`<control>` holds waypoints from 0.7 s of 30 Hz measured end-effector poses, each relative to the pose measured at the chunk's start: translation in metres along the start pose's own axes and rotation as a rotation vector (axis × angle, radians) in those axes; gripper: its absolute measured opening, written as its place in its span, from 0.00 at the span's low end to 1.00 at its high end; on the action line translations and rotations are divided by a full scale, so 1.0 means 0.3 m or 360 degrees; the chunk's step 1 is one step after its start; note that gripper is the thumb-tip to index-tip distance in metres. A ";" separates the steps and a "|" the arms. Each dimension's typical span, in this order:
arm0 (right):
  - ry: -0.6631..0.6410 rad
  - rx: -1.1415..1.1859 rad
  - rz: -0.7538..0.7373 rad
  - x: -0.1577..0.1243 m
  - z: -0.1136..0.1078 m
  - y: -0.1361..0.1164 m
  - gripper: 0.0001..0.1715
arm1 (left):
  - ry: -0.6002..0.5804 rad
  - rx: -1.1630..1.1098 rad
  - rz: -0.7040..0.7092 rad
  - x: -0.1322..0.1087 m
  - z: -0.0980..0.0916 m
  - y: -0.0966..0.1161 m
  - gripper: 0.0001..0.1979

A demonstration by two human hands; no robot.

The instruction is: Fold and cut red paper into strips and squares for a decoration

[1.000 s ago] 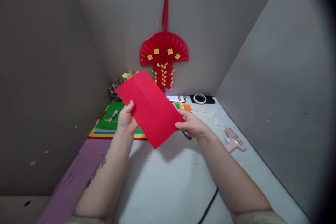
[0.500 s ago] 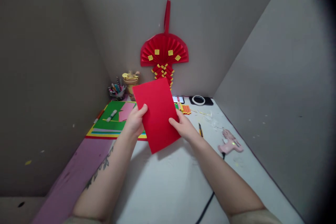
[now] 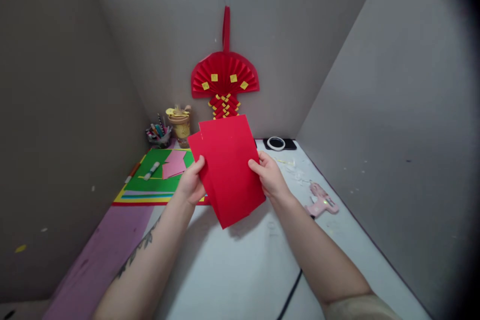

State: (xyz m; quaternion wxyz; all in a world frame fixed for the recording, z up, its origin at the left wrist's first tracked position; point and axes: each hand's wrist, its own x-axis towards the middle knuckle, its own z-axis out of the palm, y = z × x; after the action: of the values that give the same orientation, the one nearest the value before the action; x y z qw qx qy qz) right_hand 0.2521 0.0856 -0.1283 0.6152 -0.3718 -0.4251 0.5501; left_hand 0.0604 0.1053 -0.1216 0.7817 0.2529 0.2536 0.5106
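I hold a folded red paper sheet (image 3: 230,167) upright over the white table (image 3: 240,270). My left hand (image 3: 191,185) pinches its left edge, thumb on the front. On the sheet's right edge my right hand (image 3: 269,176) grips with fingers closed. A second red layer peeks out behind the front one on the left side. The paper hides part of the table behind it.
A red paper fan ornament (image 3: 224,82) hangs on the back wall. A stack of coloured paper (image 3: 150,185) with a glue stick (image 3: 151,170) lies at the left, a pen cup (image 3: 157,135) and yellow cup (image 3: 180,122) behind. A pink glue gun (image 3: 320,201) and tape roll (image 3: 276,143) sit right.
The red sheet has turned from slanted to nearly upright and its two layers now splay apart at the left. Both hands shifted slightly left with it.
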 end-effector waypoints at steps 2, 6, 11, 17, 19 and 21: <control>0.0041 -0.0073 -0.0002 -0.001 -0.002 -0.007 0.16 | 0.0058 0.0013 0.0013 0.002 0.011 -0.009 0.15; 0.0128 -0.0212 -0.0016 0.001 -0.001 -0.007 0.12 | 0.0075 0.0104 0.0093 -0.002 0.028 -0.028 0.14; 0.0141 -0.0123 0.0046 0.019 -0.017 0.024 0.10 | 0.0054 0.0230 0.0168 -0.009 0.024 -0.038 0.18; -0.0064 0.0196 0.0328 0.020 0.007 0.078 0.19 | 0.0053 0.0241 0.0140 -0.001 0.017 -0.057 0.17; -0.0023 0.0123 0.0321 0.017 0.022 0.096 0.23 | 0.0085 0.0244 0.0153 0.006 0.016 -0.068 0.16; 0.0111 0.0012 0.0219 0.017 0.031 0.113 0.26 | 0.0121 0.0246 0.0159 0.013 0.013 -0.078 0.17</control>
State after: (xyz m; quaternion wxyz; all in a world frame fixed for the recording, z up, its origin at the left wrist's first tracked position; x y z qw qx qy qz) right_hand 0.2314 0.0946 -0.1556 0.5918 -0.4167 -0.3747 0.5793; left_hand 0.0800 0.1001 -0.1344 0.7232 0.3054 0.3088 0.5371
